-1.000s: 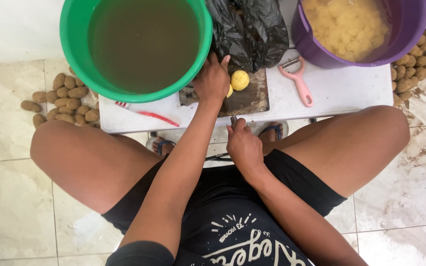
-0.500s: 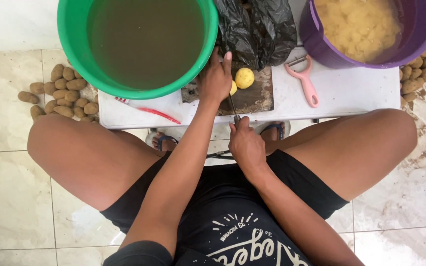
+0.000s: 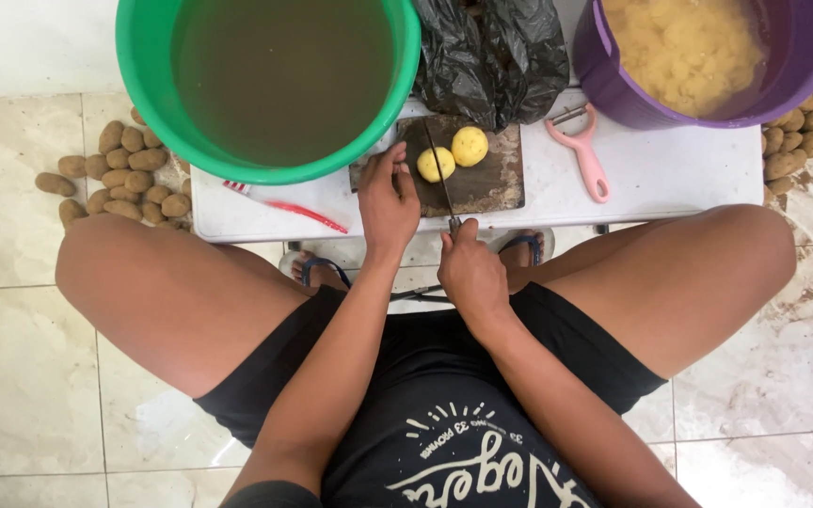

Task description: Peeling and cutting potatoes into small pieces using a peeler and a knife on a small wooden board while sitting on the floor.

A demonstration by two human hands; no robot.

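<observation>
Two halves of a peeled yellow potato lie on a dark cutting board [image 3: 496,179]: a left piece [image 3: 436,165] and a right piece [image 3: 470,146]. My left hand [image 3: 388,198] rests on the board, fingertips against the left piece. My right hand [image 3: 470,273] grips the handle of a knife [image 3: 440,174], whose thin blade runs up between the two pieces. The board sits on a low white table [image 3: 651,183] between my knees.
A green tub [image 3: 143,103] of murky water stands at the back left. A purple tub [image 3: 604,80] holds peeled potatoes in water. A black plastic bag [image 3: 496,56], a pink peeler [image 3: 587,155] and a red tool [image 3: 303,214] lie on the table. Unpeeled potatoes [image 3: 124,179] are piled on the floor.
The knife has come forward and gone through the potato, which now lies as two separate pieces. My left hand has shifted down off the top of it.
</observation>
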